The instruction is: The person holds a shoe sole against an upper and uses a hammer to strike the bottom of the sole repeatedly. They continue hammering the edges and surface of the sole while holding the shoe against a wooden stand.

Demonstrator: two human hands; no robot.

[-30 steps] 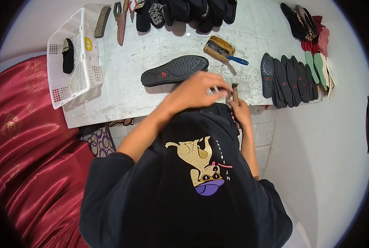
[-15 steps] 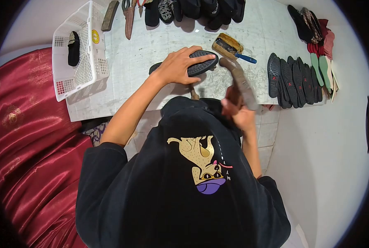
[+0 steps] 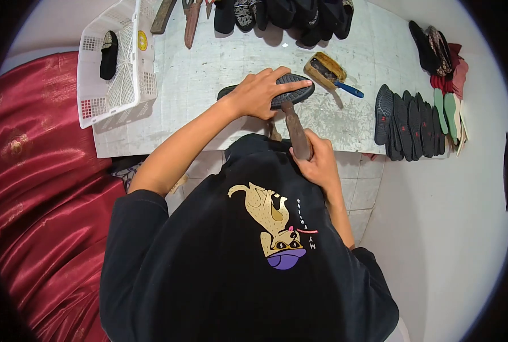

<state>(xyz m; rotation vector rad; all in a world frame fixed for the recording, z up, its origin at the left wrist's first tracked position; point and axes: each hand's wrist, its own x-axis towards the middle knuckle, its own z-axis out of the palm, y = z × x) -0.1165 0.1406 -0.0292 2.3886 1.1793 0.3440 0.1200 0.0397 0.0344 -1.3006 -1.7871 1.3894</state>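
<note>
A black shoe with its ridged sole point(image 3: 293, 91) facing up lies on the near part of the table, its other end showing left of my left hand point(image 3: 259, 92). That hand is wrapped over its middle, the index finger stretched along the sole. My right hand point(image 3: 318, 161) is closed round a worn, dark hammer-like tool point(image 3: 297, 132), whose narrow end is at the near edge of the sole. Whether the tool touches the sole is hard to tell. Below the shoe a brownish support point(image 3: 274, 131) shows in part.
A yellowish box point(image 3: 325, 69) with a blue-handled brush point(image 3: 349, 89) is beyond the shoe. Black soles point(image 3: 402, 122) line the right side. A white basket point(image 3: 146, 85) stands left. Black shoes point(image 3: 279, 12) and pincers point(image 3: 191, 23) lie at the back of the white table point(image 3: 180, 102).
The tool in my right hand has swung left and toward the sole. My left hand keeps its hold on the shoe. The whole view has shifted slightly.
</note>
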